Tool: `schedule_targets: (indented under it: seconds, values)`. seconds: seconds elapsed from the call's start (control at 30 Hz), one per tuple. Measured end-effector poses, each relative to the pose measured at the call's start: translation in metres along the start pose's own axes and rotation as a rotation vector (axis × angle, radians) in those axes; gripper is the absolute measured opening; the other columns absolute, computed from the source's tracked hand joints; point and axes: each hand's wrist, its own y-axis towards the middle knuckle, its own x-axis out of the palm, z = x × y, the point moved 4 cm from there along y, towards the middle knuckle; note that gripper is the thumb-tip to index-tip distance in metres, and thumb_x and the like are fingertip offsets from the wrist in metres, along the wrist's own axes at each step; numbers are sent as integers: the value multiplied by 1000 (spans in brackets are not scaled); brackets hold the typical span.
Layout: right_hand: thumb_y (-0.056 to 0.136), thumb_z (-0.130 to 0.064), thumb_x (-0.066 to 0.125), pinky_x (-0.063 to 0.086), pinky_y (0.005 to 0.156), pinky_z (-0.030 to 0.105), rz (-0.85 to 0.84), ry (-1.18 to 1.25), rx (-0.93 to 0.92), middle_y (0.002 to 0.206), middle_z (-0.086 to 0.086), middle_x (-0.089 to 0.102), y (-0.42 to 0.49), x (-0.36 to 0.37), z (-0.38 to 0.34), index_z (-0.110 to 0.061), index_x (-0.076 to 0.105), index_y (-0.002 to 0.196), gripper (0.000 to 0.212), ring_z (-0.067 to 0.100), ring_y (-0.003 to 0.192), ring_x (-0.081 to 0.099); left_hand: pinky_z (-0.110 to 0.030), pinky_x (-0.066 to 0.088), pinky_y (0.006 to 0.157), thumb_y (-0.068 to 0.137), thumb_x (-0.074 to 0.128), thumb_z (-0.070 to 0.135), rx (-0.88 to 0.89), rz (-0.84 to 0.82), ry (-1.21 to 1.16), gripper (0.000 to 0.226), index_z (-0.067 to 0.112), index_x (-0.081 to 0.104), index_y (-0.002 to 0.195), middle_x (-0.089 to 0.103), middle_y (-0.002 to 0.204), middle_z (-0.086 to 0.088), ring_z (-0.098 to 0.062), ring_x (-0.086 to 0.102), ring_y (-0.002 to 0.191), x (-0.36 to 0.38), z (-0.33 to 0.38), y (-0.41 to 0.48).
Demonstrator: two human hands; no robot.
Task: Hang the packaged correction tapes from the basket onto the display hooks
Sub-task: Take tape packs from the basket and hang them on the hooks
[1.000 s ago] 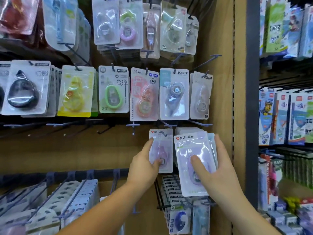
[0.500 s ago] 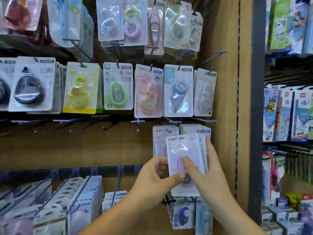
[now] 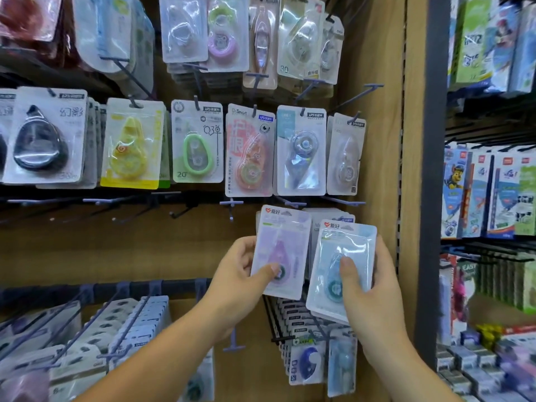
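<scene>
My left hand pinches a purple packaged correction tape, thumb on its front, held upright below the middle row of hooks. My right hand grips a small stack of packs with a blue packaged correction tape on top, thumb pressed on the blister. Behind both, more packs of the same brand hang on a display hook. An empty hook end sticks out just above and left of the purple pack. No basket is in view.
Rows of other correction tapes hang on the wooden panel above. Long hooks with white packs fill the lower left; more packs hang below my hands. A dark upright post and another stationery rack stand at the right.
My left hand has taken the purple pack off the stack and moved it left. The blue pack now shows on top of the stack in my right hand.
</scene>
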Motion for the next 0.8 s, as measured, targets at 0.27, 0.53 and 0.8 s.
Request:
schedule_targets:
  seconds: [0.27, 0.53, 0.8]
  values:
    - [99, -27, 64, 55, 74, 9, -69, -28, -65, 135, -19, 62, -4, 4, -14, -36, 36, 158, 66, -11, 111, 63, -24, 58, 94, 104, 61, 14, 145, -58, 38, 55, 51, 48, 142, 70, 128, 21, -1, 67, 118, 21, 1, -13]
    - [95, -28, 68, 60, 66, 19, -149, -14, -32, 131, -19, 65, -6, 13, -17, -55, 36, 146, 66, -4, 105, 69, -17, 57, 74, 94, 75, 18, 46, 131, 171, 65, 49, 46, 143, 72, 103, 7, -5, 71, 92, 7, -13, 19]
    - [88, -26, 79, 56, 66, 12, -186, -35, -20, 141, -23, 53, 6, 28, -12, -46, 28, 157, 89, -18, 103, 62, -20, 58, 80, 97, 70, 34, 150, 97, 111, 22, 33, 65, 118, 71, 112, 9, -6, 68, 101, 17, 0, -10]
